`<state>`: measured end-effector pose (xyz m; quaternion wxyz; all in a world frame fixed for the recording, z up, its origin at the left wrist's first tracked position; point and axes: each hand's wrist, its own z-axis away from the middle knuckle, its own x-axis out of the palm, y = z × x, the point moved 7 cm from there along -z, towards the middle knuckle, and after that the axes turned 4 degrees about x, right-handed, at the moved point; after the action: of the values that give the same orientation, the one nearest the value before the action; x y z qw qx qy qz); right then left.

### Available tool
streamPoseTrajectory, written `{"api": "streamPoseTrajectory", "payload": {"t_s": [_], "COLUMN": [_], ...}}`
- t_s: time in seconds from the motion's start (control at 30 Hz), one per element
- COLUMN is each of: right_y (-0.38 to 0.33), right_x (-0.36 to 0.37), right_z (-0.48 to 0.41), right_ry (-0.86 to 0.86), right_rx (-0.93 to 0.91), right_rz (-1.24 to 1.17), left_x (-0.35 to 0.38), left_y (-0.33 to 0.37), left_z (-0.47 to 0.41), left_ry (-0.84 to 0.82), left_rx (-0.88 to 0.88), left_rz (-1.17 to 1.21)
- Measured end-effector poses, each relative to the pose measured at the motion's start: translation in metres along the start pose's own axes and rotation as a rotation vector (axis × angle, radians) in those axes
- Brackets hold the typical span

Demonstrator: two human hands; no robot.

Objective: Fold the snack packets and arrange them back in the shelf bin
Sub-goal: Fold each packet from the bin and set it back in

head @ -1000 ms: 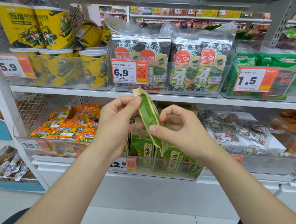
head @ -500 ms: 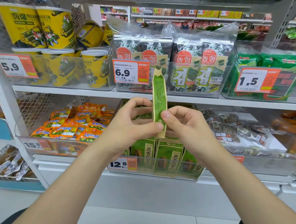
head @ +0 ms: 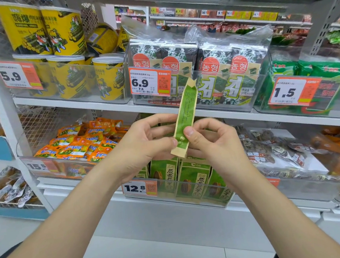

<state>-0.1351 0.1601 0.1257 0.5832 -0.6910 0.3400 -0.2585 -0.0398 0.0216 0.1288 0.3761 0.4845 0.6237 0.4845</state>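
A green and tan snack packet [head: 185, 111], folded into a narrow strip, stands nearly upright in front of the shelves. My left hand [head: 146, 144] pinches its lower part from the left, and my right hand [head: 212, 142] pinches the same part from the right with thumb on the front. Below my hands a clear shelf bin [head: 206, 201] holds several matching green packets [head: 194, 179] standing upright behind a 12.8 price tag [head: 139, 188].
Orange snack packs [head: 79, 143] fill the bin to the left. Bagged snacks [head: 283, 153] lie in the bin to the right. The upper shelf carries yellow cups [head: 63, 55], seaweed packs [head: 201, 70] and green bags [head: 318, 72]. White floor lies below.
The folded packet has swung from a leftward tilt to nearly upright and risen. Both hands have slid down to pinch its lower end.
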Motion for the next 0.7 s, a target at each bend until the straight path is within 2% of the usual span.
{"api": "streamPoseTrajectory", "payload": {"t_s": [0.2, 0.33, 0.43, 0.57, 0.63, 0.7], "right_y": [-0.009, -0.006, -0.004, -0.008, -0.014, -0.016], "right_x": [-0.003, -0.008, -0.015, -0.021, -0.027, -0.028], "right_z": [0.006, 0.001, -0.004, -0.010, -0.011, -0.010], "right_ry": [-0.024, 0.111, 0.140, 0.115, 0.202, 0.219], "right_rx": [-0.012, -0.071, -0.077, -0.138, -0.216, -0.261], "right_rz": [0.050, 0.301, 0.361, 0.284, 0.397, 0.485], "left_x": [0.009, 0.015, 0.013, -0.012, -0.019, -0.021], "left_y": [0.016, 0.010, 0.004, -0.004, -0.010, -0.015], "left_z": [0.008, 0.010, 0.007, -0.003, -0.006, -0.008], "left_ry": [-0.097, -0.159, -0.137, -0.045, -0.045, -0.053], "left_rx": [0.201, 0.242, 0.263, 0.218, 0.188, 0.184], "left_rz": [-0.462, -0.628, -0.793, -0.789, -0.766, -0.764]}}
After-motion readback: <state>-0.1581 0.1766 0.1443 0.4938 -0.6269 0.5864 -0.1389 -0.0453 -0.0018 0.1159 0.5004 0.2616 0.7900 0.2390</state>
